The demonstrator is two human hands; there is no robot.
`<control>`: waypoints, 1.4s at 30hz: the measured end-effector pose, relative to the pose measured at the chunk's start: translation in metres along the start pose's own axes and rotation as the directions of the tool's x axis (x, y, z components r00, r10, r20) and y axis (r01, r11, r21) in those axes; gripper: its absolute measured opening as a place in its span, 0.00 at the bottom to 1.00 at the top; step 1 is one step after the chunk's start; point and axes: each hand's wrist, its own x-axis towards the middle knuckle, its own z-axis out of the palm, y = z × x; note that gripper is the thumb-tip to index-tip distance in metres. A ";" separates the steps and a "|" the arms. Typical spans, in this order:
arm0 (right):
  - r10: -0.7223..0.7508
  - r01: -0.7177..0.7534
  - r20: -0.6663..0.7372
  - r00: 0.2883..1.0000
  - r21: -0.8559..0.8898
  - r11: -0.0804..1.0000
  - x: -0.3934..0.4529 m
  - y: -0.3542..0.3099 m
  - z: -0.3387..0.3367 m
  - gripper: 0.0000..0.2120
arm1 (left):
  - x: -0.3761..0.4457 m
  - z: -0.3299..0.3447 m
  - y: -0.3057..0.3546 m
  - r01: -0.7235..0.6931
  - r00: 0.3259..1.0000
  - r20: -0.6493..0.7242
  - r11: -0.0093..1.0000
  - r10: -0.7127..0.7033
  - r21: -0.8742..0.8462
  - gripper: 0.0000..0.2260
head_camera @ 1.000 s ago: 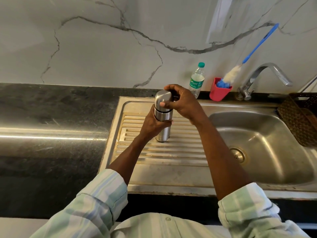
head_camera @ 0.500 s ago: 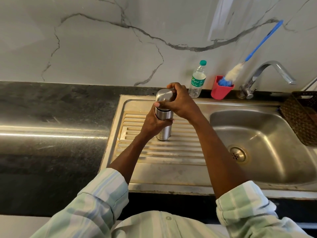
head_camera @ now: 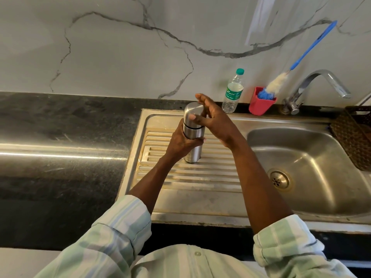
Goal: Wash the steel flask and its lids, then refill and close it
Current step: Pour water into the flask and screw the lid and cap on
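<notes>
A steel flask (head_camera: pixel 193 153) stands upright on the ribbed drainboard (head_camera: pixel 190 177) of the steel sink. My left hand (head_camera: pixel 183 141) is wrapped around its body from the left. Its steel cap (head_camera: pixel 192 112) sits on top. My right hand (head_camera: pixel 212 119) rests against the cap from the right, thumb on the cap's front and fingers partly spread over the top. The flask's inside and any inner lid are hidden.
A clear plastic water bottle (head_camera: pixel 232 93) stands behind the flask at the wall. A red cup (head_camera: pixel 261 102) holds a blue-handled bottle brush (head_camera: pixel 305 53). A chrome tap (head_camera: pixel 321 85) overhangs the sink basin (head_camera: pixel 301 167). A dark woven basket (head_camera: pixel 357 137) is at the right. Black counter (head_camera: pixel 60 147) lies left.
My right hand has loosened on the cap: the fingers have lifted and spread while the thumb stays on its front. The flask and my left hand have stayed in place.
</notes>
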 end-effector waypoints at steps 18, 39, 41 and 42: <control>-0.021 0.021 0.000 1.000 -0.035 0.999 0.004 0.000 -0.007 0.30 | -0.002 0.001 0.004 0.014 1.000 -0.028 1.000 -0.014 -0.004 0.38; -0.015 0.015 -0.006 1.000 -0.027 1.000 0.011 0.006 0.000 0.31 | -0.002 -0.003 0.005 0.001 0.999 -0.050 1.000 0.000 0.029 0.39; -0.047 0.042 -0.086 0.995 -0.056 0.998 0.005 0.009 0.010 0.31 | -0.004 0.000 0.008 0.004 0.997 -0.072 0.999 -0.001 0.039 0.38; -0.067 0.057 -0.125 0.990 -0.077 0.995 0.002 0.010 0.015 0.31 | -0.006 0.001 0.008 0.001 0.997 -0.082 0.999 0.003 0.044 0.38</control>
